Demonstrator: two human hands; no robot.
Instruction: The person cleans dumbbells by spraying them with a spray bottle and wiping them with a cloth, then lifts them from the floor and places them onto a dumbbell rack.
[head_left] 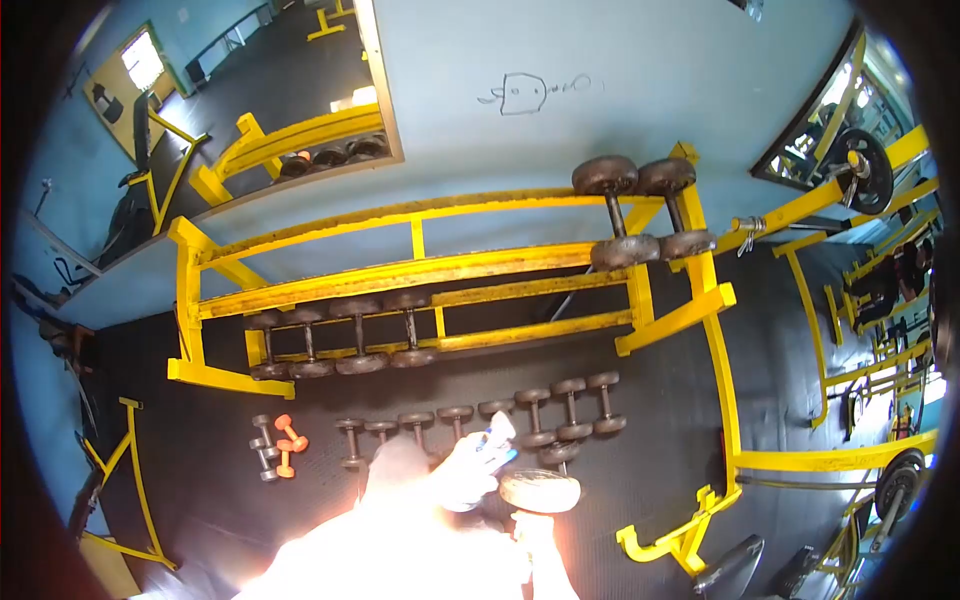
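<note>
The dumbbell point(540, 490) is in front of me, above the floor in my view, with its near-round head washed pale by strong light. My right hand point(535, 528) grasps it just under that head, though glare hides how my fingers lie. Beside it, my left hand point(465, 480) is closed around a white-and-blue item point(500, 430), too overexposed for me to tell what it is.

Just past the lit head, a dark dumbbell point(559, 455) shows partly, its lower end hidden. Beyond my hands, a row of dark dumbbells point(570, 405) runs along the black floor point(650, 480), some of them partly covered by my arm and hands. Left of that row are two small orange dumbbells point(286, 462), touching each other, with small grey dumbbells point(266, 450) right beside them.

Farther off is the yellow rack point(420, 270). Four dumbbells point(361, 335) sit on its lower level toward the left, and two more point(614, 214) stand at the right end of the upper level. Behind it, the light blue wall point(680, 80) bears a dark line drawing point(523, 93), with a mirror point(290, 60) to the left.
</note>
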